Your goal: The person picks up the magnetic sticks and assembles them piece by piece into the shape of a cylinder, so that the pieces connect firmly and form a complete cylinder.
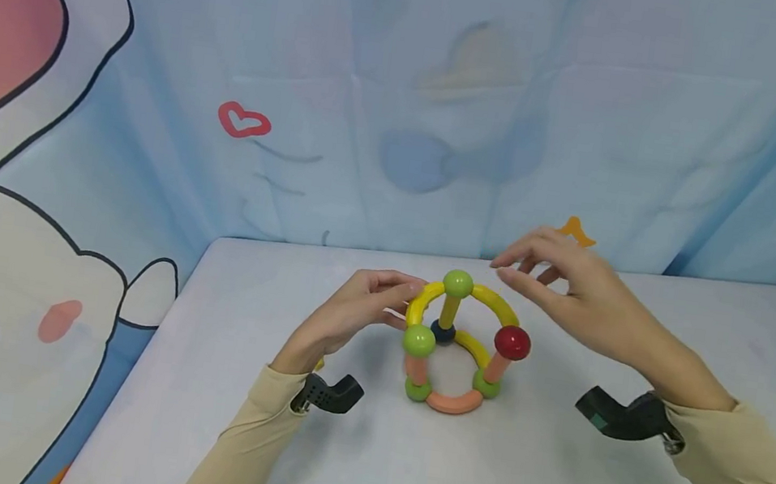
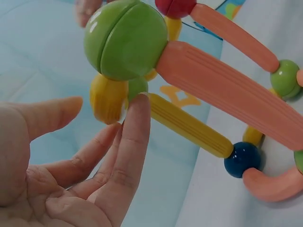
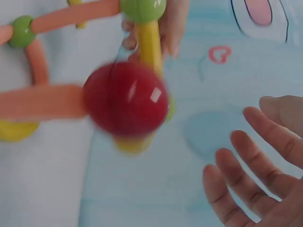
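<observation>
A frame built from coloured rods and balls, like a magnetic stick-and-ball toy, stands on the table. On top are a green ball [image 1: 458, 284], a nearer green ball [image 1: 419, 341] and a red ball [image 1: 513, 343]; curved yellow rods [image 1: 495, 304] join at this level. Salmon rods and a navy ball [image 2: 243, 160] are lower down. At the frame's left, my left hand [image 1: 357, 307] has extended fingers against or just beside a yellow rod [image 2: 108, 98], its thumb apart. My right hand [image 1: 582, 300] hovers beyond the red ball, fingers loosely spread and holding nothing.
The white table [image 1: 358, 467] carries the frame. A blue printed curtain [image 1: 338, 170] hangs behind its far edge, and a large cartoon figure [image 1: 22, 284] fills the left side. A black wrist camera [image 1: 623, 414] sticks out below the right wrist, another [image 1: 334, 394] below the left.
</observation>
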The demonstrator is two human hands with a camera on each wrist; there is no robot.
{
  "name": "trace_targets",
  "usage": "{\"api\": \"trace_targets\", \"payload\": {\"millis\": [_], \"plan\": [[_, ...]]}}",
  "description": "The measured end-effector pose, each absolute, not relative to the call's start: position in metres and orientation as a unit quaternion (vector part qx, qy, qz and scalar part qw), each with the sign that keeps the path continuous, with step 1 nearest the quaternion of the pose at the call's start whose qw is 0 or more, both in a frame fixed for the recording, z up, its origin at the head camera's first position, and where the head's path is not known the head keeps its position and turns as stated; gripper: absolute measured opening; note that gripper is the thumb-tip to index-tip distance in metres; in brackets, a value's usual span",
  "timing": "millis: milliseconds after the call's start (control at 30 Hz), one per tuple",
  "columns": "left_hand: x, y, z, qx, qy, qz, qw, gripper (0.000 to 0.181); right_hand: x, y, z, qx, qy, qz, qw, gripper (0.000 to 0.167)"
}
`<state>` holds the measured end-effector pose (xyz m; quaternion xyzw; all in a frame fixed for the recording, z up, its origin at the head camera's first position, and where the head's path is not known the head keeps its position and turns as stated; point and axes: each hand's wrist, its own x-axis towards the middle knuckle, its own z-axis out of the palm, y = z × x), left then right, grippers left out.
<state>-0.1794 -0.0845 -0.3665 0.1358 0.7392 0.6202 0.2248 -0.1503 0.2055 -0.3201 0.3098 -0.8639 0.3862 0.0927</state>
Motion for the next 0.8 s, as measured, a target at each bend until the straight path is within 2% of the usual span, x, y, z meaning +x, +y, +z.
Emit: {"api": "trace_targets", "payload": {"millis": [133,267,400,567,667,800], "plan": [[-0.176,-0.086,-0.374,0.134,0.761,0.601,0.205,0.039,-0.159,0.225,-0.342,0.250,-0.880,0.403,0.013,0.018],[-0.172,-0.086,-0.392,0.135,0.782,0.578,0.192,0.037,-0.154,0.232,-0.361,0.209,-0.873,0.435,-0.069,0.028],[-0.174,-0.082,-0.416,0.157,0.811,0.534,0.180,0.036,-0.140,0.231,-0.369,0.216,-0.859,0.457,-0.084,0.040],[-0.180,-0.071,-0.436,0.199,0.829,0.505,0.132,0.041,-0.127,0.224,-0.371,0.219,-0.863,0.450,-0.068,0.057],[-0.181,-0.065,-0.440,0.219,0.824,0.511,0.106,0.044,-0.124,0.221,-0.371,0.214,-0.865,0.449,-0.072,0.063],[-0.180,-0.058,-0.439,0.244,0.824,0.506,0.079,0.041,-0.122,0.220,-0.370,0.212,-0.860,0.457,-0.083,0.067]]}}
